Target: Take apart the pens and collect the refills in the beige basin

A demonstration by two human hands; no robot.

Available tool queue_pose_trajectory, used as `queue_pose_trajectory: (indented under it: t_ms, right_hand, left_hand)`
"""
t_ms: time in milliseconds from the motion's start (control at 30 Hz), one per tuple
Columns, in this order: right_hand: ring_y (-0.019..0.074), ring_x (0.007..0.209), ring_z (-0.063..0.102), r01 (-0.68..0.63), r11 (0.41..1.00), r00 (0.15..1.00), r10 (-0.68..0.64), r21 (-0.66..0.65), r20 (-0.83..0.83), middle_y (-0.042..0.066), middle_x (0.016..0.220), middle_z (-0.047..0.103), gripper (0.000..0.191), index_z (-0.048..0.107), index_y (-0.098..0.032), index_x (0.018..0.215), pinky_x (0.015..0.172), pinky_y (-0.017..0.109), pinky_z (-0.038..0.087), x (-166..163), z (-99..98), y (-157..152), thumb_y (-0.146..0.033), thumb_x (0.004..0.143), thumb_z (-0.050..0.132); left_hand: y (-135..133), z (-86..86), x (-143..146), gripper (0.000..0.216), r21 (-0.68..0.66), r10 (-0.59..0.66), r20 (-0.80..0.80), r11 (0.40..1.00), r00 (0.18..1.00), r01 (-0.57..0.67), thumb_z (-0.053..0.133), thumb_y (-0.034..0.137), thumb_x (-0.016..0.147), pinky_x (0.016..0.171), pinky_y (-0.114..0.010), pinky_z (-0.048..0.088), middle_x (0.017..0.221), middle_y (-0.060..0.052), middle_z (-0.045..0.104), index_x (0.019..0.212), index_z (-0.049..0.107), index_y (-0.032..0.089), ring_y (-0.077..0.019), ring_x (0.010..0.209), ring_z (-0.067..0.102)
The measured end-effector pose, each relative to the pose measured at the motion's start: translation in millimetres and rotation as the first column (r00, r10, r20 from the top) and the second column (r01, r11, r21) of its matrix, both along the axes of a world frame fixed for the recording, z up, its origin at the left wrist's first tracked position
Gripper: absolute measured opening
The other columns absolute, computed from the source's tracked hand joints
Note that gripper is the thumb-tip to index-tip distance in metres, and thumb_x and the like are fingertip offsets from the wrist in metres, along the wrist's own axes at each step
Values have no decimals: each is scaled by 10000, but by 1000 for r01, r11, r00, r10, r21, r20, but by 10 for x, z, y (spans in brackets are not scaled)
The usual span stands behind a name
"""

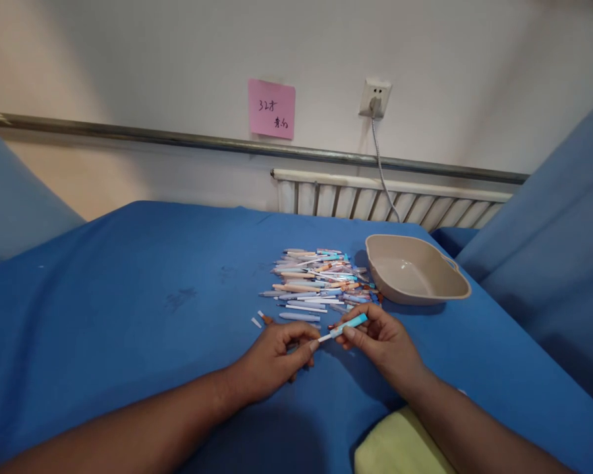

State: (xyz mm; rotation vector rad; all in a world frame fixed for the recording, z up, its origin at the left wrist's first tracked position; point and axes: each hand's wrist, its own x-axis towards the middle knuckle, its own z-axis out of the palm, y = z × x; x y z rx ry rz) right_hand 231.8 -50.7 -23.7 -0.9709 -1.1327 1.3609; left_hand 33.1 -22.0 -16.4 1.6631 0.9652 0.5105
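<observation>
Between my two hands, above the blue cloth, is a pen (348,326) with a turquoise end and a thin white end. My right hand (388,345) pinches its patterned, turquoise part. The thin white end is in the fingertips of my left hand (279,352), which hide its tip. Just beyond my hands lies a loose pile of pens and pen parts (301,288) in white, peach, blue and brown. A pale blue pen (300,317) lies at the pile's near edge. Small white and brown pieces (264,318) rest beside my left hand.
A beige plastic basin (418,270) stands right of the pile, with its inside bare. The blue cloth (103,316) covers the table. Yellow-green fabric (400,447) lies under my right forearm. Behind are a metal rail (178,137), a radiator (350,197) and a plugged-in cable (379,158).
</observation>
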Motion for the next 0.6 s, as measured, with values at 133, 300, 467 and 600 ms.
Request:
queue_pose_trajectory:
  t_ms: [133,300,467,600]
  right_hand:
    - [125,650,615,-67,998,996,68,-18,49,15,728,671,275,576,-180,812,613,244,489,-14,1,-39,-373,701,737]
    - [127,617,597,-51,999,995,51,-7,82,7,664,654,252,594,-179,798,580,244,470,10,-6,-37,-359,701,741]
    - [123,642,587,-124,992,989,122,16,84,6,680,637,211,592,-174,781,602,248,459,19,-15,-48,-332,730,721]
    - [126,661,574,-160,986,974,150,50,169,5,686,624,171,597,-170,779,623,256,450,36,-11,-71,-312,760,691]
  left_hand:
    - [-32,24,3,266,-2,-56,-12,998,998,56,509,380,848,431,-165,368,636,21,566,894,625,145,-61,456,448]
    - [-58,64,-1,213,45,-104,83,994,991,100,575,272,817,644,-221,425,761,5,602,1000,553,165,-113,701,537]
    - [-83,55,5,286,-120,-151,183,977,971,175,531,344,858,569,-212,415,826,-22,610,1076,465,171,-110,679,522]
    - [-99,14,10,349,-182,-141,235,966,962,186,551,387,842,528,-198,423,859,-35,608,1096,432,179,-120,696,535]
